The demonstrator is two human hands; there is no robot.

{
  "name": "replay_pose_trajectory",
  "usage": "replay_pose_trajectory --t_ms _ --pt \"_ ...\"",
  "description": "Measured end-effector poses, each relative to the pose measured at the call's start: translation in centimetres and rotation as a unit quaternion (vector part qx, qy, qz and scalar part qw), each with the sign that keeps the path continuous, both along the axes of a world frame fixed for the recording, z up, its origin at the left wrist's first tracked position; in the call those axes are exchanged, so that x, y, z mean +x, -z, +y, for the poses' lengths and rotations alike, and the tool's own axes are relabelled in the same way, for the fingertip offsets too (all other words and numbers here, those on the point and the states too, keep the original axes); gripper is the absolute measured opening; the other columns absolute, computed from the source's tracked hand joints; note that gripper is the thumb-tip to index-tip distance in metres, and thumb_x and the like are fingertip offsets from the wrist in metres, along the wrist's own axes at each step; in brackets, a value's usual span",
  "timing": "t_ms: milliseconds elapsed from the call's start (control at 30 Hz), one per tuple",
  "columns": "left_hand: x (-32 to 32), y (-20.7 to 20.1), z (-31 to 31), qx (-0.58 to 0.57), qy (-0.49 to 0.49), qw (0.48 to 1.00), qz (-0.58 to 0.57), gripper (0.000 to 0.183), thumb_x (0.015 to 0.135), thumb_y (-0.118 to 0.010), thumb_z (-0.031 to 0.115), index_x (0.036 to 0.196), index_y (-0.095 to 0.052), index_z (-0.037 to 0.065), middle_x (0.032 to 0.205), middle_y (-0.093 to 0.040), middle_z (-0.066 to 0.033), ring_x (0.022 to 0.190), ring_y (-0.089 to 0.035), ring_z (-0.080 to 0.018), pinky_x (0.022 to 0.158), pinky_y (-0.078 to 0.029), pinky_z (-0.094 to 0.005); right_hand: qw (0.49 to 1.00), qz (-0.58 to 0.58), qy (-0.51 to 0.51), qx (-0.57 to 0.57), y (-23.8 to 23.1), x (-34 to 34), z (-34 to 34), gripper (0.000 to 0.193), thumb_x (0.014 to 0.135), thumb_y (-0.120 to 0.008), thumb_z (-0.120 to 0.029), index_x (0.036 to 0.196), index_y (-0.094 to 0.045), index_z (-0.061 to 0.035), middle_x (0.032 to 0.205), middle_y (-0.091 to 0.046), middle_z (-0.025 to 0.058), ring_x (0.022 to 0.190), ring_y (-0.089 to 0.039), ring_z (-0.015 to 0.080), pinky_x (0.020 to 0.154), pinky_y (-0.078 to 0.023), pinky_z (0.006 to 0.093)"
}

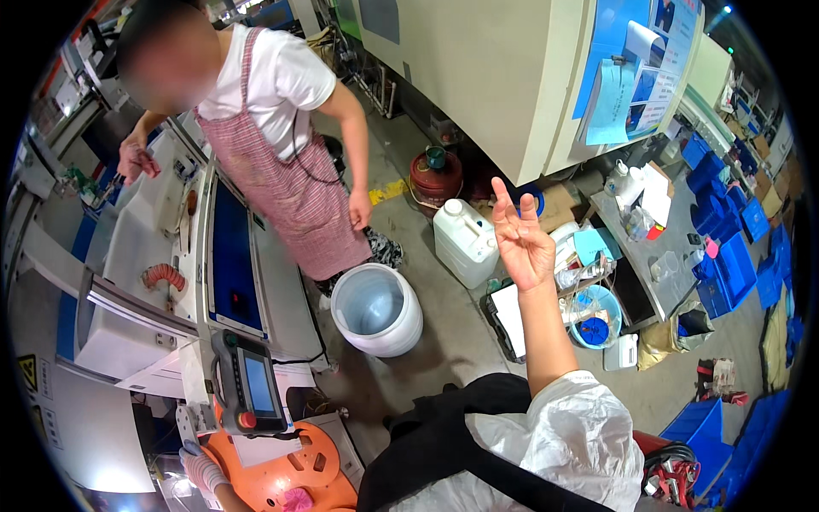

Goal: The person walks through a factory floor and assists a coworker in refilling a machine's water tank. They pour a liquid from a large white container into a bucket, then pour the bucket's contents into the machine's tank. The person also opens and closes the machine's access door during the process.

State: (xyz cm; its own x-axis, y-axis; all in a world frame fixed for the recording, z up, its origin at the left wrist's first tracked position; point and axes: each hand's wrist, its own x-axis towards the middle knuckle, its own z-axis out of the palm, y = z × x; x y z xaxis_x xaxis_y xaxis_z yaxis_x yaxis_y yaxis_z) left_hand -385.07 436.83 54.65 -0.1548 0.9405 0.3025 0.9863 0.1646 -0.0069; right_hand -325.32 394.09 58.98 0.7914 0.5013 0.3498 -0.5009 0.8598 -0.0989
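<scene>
My right hand [522, 243] is bare and raised in front of me. Two of its fingers stretch upward while the others bend loosely, and nothing is in it. At the lower left, my left hand [203, 469] wears a striped, light knitted glove. Its fingers appear stretched out beside an orange plastic chair or stool [320, 456], with nothing visible in them. Just above hangs a control pendant [252, 384] with a screen and a red knob. A pink cloth or glove [297, 500] lies on the orange plastic.
A co-worker in a checked apron [286, 192] stands at the open machine [128, 328]. Between us is a white round barrel [377, 309]. A white jerrycan [465, 243], a blue basin [597, 316], a table [636, 256] and blue bins [729, 273] stand to the right.
</scene>
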Motion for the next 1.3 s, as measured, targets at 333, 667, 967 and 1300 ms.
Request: replay_pose_trajectory --t_ms 333,667,967,1300 --pt "1.7 -1.5 -1.5 -0.043 0.014 0.999 -0.005 0.05 0.095 -0.035 0.044 0.113 -0.058 0.003 0.111 -0.061 -0.0193 0.098 -0.058 -0.0387 0.082 -0.046 -0.0456 0.949 -0.066 0.074 -0.298 3.7 1.3 -2.0 0.035 0.081 -0.059 0.005 0.115 -0.059 -0.0053 0.137 -0.046 0.0133 0.108 -0.055 0.0191 0.072 -0.045 0.0226" --pt "1.7 -1.0 -1.4 0.037 0.008 0.999 -0.006 0.048 0.094 -0.037 0.045 0.104 -0.059 0.005 0.104 -0.063 -0.0184 0.094 -0.06 -0.0365 0.079 -0.047 -0.0464 0.689 -0.269 0.509 -0.441 -8.0 7.6 -7.9 0.075 0.083 -0.062 -0.004 0.146 -0.021 -0.0139 0.118 -0.047 0.0104 0.106 -0.052 0.0211 0.089 -0.044 0.0311" --pt "2.7 -2.2 -2.5 0.025 -0.01 1.0 -0.005 0.047 0.095 -0.037 0.044 0.107 -0.06 0.005 0.104 -0.063 -0.0197 0.095 -0.06 -0.0367 0.08 -0.047 -0.0467 0.614 -0.353 0.596 -0.379 -24.3 13.4 -10.1 0.077 0.084 -0.062 -0.001 0.146 -0.016 -0.0062 0.089 -0.054 0.0027 0.083 -0.051 0.0109 0.08 -0.044 0.0258" --pt "2.4 -1.3 -2.4 0.072 -0.008 0.997 0.026 0.041 0.093 -0.042 0.041 0.103 -0.059 0.005 0.097 -0.064 -0.0167 0.09 -0.061 -0.0346 0.078 -0.047 -0.0459 0.178 -0.533 -0.036 -0.826 37.9 -3.1 -14.1 0.068 0.074 -0.069 -0.014 0.136 -0.042 -0.0132 0.107 -0.061 0.0149 0.086 -0.06 0.0267 0.078 -0.049 0.0359"
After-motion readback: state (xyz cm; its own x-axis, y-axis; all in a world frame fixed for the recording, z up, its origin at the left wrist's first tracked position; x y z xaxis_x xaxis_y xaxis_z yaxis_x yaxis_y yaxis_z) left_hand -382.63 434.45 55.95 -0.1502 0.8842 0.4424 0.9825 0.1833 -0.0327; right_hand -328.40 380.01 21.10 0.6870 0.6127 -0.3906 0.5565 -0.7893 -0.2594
